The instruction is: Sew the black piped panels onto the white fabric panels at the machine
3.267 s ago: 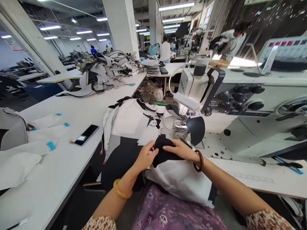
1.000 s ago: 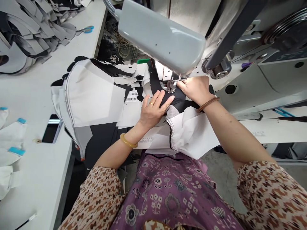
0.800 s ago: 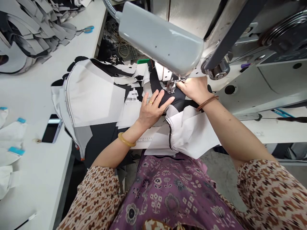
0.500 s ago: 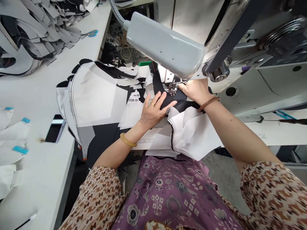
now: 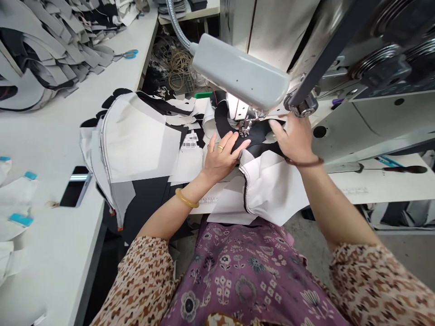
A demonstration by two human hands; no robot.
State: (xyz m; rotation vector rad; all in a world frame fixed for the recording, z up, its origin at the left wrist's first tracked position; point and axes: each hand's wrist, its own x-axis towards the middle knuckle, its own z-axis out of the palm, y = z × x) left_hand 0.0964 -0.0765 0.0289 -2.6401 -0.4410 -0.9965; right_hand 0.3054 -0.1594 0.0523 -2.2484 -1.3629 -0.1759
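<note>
My left hand lies flat with spread fingers on a piece of black fabric, just left of the presser foot of a sewing machine. To the right of the foot, my right hand is raised off the fabric, its thumb held apart; the other fingertips are partly hidden by the machine head. The black fabric runs beneath the foot. Joined white fabric with a dark stitched edge hangs over the table's front edge, between my forearms.
A lamp hangs over the sewing area. At left lie stacked white panels, barcode labels and a phone. Farther back are blue-handled scissors and a heap of grey cut pieces. A dark-handled tool lies at right.
My right hand has moved right, away from the presser foot, and its thumb has come off the black fabric. My left hand stays on the fabric. The view has shifted slightly.
</note>
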